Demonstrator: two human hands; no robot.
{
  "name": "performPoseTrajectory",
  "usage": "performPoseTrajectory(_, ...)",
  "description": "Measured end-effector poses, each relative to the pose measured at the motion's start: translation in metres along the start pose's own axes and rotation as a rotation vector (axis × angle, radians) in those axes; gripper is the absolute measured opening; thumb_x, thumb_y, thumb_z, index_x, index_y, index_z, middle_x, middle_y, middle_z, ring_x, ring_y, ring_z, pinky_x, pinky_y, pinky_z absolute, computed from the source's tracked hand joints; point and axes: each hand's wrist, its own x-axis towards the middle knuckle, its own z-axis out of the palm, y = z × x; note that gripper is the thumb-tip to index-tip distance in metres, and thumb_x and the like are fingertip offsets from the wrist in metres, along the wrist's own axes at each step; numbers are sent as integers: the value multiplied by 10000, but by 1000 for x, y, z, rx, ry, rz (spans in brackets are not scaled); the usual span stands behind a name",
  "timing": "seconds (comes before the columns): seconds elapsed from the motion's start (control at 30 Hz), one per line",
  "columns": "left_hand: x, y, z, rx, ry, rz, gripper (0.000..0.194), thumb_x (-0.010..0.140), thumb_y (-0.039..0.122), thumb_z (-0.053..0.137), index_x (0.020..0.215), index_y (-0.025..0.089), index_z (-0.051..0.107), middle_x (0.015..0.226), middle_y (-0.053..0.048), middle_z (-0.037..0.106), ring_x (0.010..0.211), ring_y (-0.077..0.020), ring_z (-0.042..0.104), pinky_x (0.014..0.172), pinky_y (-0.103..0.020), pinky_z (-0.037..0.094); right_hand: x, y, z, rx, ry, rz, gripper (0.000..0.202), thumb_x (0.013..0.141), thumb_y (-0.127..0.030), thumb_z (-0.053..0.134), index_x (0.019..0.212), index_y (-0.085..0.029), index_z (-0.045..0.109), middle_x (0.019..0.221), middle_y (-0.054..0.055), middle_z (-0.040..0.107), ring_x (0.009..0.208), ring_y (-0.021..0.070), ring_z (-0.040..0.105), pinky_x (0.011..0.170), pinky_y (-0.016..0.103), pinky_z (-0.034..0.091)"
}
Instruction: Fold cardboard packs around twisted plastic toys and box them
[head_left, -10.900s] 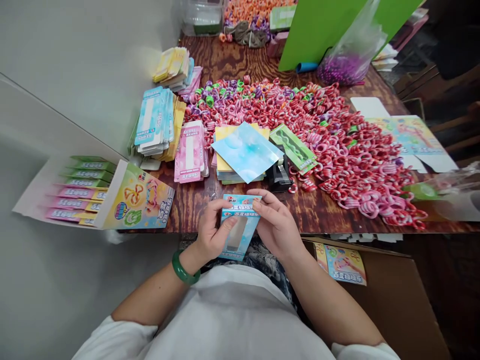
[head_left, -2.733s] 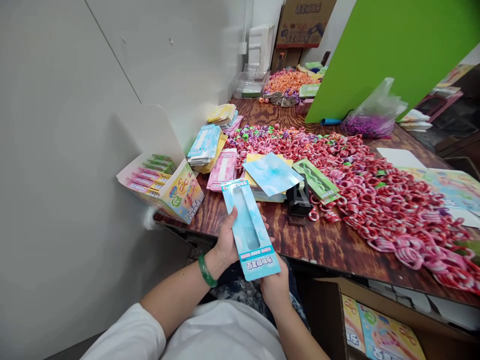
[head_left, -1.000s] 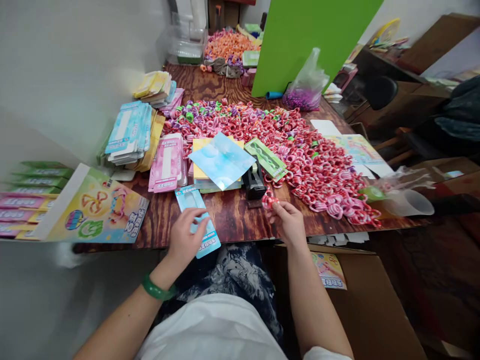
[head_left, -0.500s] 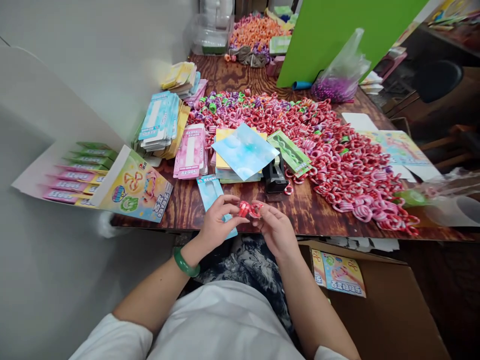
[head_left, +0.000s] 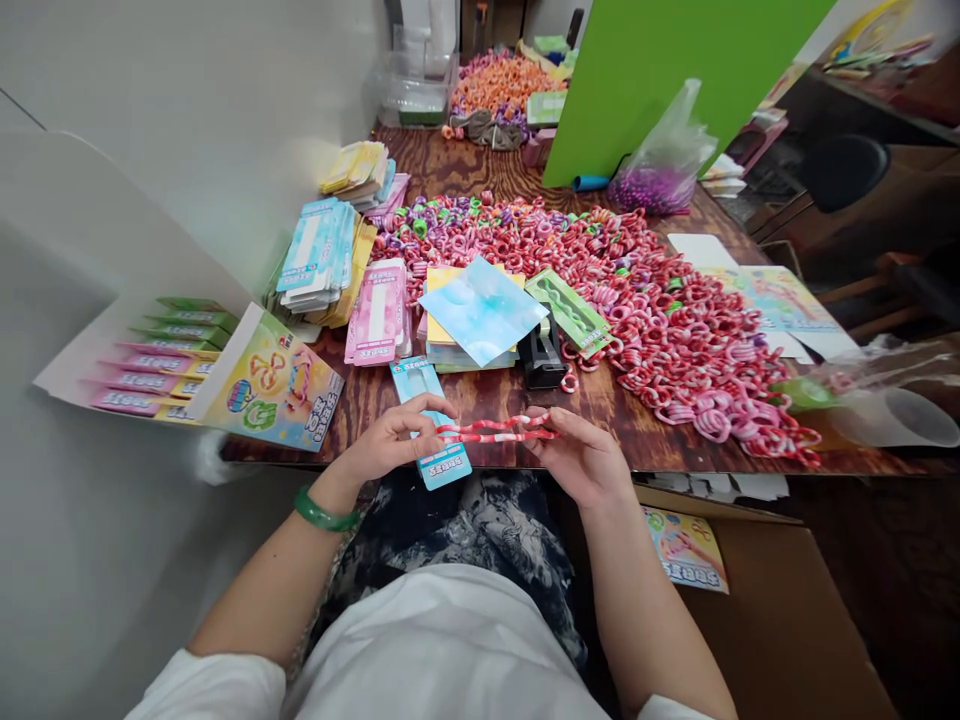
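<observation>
A red-and-white twisted loop [head_left: 495, 431] is stretched sideways between my two hands, over the table's front edge. My left hand [head_left: 401, 436] has its fingers closed on the loop's left end. My right hand [head_left: 581, 450] grips the right end between thumb and fingers. Under the loop and beside my left fingers lies a blue card sleeve [head_left: 444, 468] with a cut-out window, partly over the edge. Beyond my hands, a light blue sheet [head_left: 484, 310] rests on stacked cards, next to a black tape dispenser [head_left: 543, 358] and a green card package [head_left: 571, 312].
A wide heap of red and pink loops [head_left: 667, 330] covers the table's middle and right. Card stacks [head_left: 319, 250] and pink cards [head_left: 379, 310] stand at left, near an open display box [head_left: 277, 385]. A cardboard box [head_left: 765, 610] is below right. A green panel [head_left: 660, 90] rises behind.
My hands have moved apart, and the bunched red loop is now drawn out long between them. The view has shifted slightly.
</observation>
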Motion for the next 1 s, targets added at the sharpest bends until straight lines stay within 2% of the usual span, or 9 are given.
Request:
performPoseTrajectory(0.13, -2, -2, -1, -54, 28, 1, 338, 798, 443, 710, 621, 157, 684, 1153, -96, 594, 1055, -240, 570, 965, -354, 422, 2, -1, -2, -75, -13, -73, 197, 611, -297, 858, 647, -176, 707, 649, -1, 649, 534, 67, 499, 401, 169, 347)
performPoseTrajectory(0.27, 2, -15, 11, -146, 126, -37, 396, 781, 488, 696, 584, 145, 672, 1065, -113, 618, 979, -234, 587, 853, -341, 480, 6, 6, 3, -74, 42, -97, 253, 577, -336, 862, 593, -171, 670, 533, -25, 542, 418, 49, 376, 325, 168, 202)
performPoseTrajectory(0.4, 6, -15, 19, -140, 351, -55, 341, 785, 391, 702, 561, 152, 609, 914, -73, 627, 789, -162, 597, 703, -287, 490, 1, 10, 1, -179, 72, -275, 281, 575, -354, 859, 532, -171, 650, 606, -13, 564, 439, 57, 432, 352, 190, 285)
performPoseTrajectory(0.5, 4, -3, 23, -103, 348, 18, 283, 758, 313, 732, 610, 165, 542, 866, -41, 636, 689, -120, 570, 646, -257, 481, -5, 6, -9, -295, -54, -226, 341, 628, -422, 834, 514, -177, 626, 592, 0, 585, 486, 95, 504, 432, 224, 398)
performPoseTrajectory(0.57, 2, 6, 26, -15, 303, 70, 209, 765, 276, 727, 690, 175, 560, 837, -33, 638, 703, -122, 572, 645, -243, 475, -5, 4, -16, -345, -162, -124, 320, 661, -481, 815, 644, -191, 680, 580, 8, 621, 560, 138, 585, 519, 243, 467)
performPoseTrajectory(0.7, 3, 14, 34, 148, 255, 100, 107, 822, 256, 671, 762, 176, 633, 831, -39, 629, 771, -140, 585, 681, -249, 463, -5, 12, -20, -424, -433, 109, 560, 681, -513, 811, 1145, -224, 687, 1003, 78, 748, 878, 196, 700, 749, 299, 537)
performPoseTrajectory(0.77, 4, 12, 36, 176, 260, 90, 94, 829, 258, 664, 781, 177, 660, 844, -41, 626, 781, -146, 584, 686, -258, 461, -6, 22, -16, -463, -524, 190, 607, 711, -487, 798, 1243, -236, 649, 1079, 75, 736, 886, 186, 701, 758, 297, 538)
performPoseTrajectory(0.9, 4, 4, 37, 212, 284, 41, 79, 835, 249, 654, 819, 178, 686, 824, -31, 617, 732, -135, 568, 671, -258, 459, -13, 38, -6, -557, -476, 196, 496, 803, -458, 719, 1240, -227, 674, 749, -2, 720, 496, 79, 554, 462, 194, 409)
performPoseTrajectory(1.0, 3, -4, 35, 252, 314, 40, 94, 826, 257, 663, 876, 184, 695, 852, -32, 616, 758, -139, 581, 687, -256, 469, -19, 40, -4, -595, -370, 112, 430, 788, -438, 734, 1151, -207, 731, 598, -35, 640, 433, 54, 439, 423, 190, 345)
